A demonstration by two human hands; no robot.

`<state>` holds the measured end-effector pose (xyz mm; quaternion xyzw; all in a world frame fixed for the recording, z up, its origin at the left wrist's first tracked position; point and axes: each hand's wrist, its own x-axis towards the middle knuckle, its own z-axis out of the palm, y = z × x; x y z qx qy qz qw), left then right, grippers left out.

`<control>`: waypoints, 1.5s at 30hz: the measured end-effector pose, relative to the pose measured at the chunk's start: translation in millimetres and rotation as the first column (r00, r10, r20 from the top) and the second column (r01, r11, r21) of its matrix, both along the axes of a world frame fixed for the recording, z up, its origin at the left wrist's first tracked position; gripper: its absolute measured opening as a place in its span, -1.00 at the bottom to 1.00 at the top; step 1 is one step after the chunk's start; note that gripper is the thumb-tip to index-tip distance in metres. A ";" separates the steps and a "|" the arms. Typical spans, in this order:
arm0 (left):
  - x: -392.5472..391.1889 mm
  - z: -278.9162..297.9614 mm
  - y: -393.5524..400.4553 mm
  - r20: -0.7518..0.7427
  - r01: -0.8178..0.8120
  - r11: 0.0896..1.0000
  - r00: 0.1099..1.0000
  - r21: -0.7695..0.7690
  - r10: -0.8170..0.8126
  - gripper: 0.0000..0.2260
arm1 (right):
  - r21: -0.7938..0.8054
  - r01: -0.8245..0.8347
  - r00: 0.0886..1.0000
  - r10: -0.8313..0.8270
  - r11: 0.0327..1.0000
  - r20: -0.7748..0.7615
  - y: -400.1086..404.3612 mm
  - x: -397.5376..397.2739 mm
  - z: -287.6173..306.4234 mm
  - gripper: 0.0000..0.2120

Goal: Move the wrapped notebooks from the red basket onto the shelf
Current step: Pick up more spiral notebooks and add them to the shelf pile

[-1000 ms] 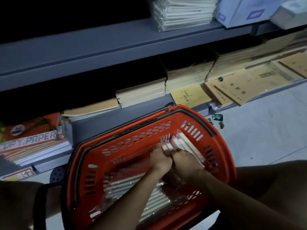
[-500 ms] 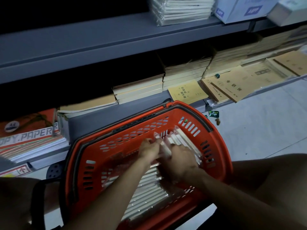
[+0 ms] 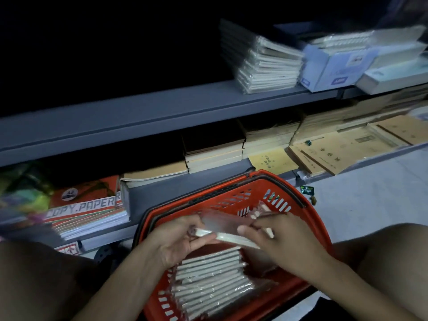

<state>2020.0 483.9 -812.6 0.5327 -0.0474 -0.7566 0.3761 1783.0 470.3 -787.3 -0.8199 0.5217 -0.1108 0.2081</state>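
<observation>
A red basket (image 3: 310, 218) stands on the floor in front of the grey shelf (image 3: 162, 107). Several wrapped notebooks (image 3: 208, 281) lie stacked on edge inside it. My left hand (image 3: 178, 242) and my right hand (image 3: 280, 239) hold a wrapped notebook (image 3: 227, 230) between them, lifted just above the basket's rim. Each hand grips one end of it. On the upper shelf at the right sits a stack of wrapped notebooks (image 3: 266, 66).
A blue-and-white box (image 3: 335, 66) sits beside the stack on the upper shelf. Brown paper notebooks (image 3: 324, 154) and copy paper packs (image 3: 88, 209) fill the lower shelf. My knees flank the basket. Small wrappers (image 3: 306, 189) lie on the grey floor at the right.
Both hands were down among the notebooks in the basket; now they have lifted one wrapped notebook above the rim. The view has tilted up, showing more of the upper shelf.
</observation>
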 end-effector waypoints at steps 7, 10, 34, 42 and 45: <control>10.4 52.0 50.6 -0.090 0.016 0.956 0.995 -0.292 -0.044 -0.69 | 0.816 0.116 0.657 -0.660 0.566 0.365 20.3 -18.7 41.8 -0.67; 15.4 69.0 58.6 -0.119 -0.026 0.908 0.993 -0.419 -0.026 -0.67 | 0.787 0.036 0.469 -0.705 0.616 0.532 34.0 -14.2 61.7 -0.65; 63.9 88.1 -24.3 0.149 -0.167 0.746 0.930 -0.645 0.337 -0.62 | 0.514 -0.065 0.473 -0.428 0.855 0.771 -140.6 70.0 118.2 -0.72; 70.8 85.9 -45.2 0.060 -0.257 0.740 0.926 -0.621 0.372 -0.75 | 0.591 -0.161 0.505 -0.448 0.790 0.738 -170.6 71.2 128.5 -0.60; 54.3 85.4 -41.1 -0.172 -0.417 0.681 0.900 -0.603 0.400 -0.68 | 0.602 -0.314 0.155 -0.585 0.734 0.796 -147.8 74.9 119.2 -0.38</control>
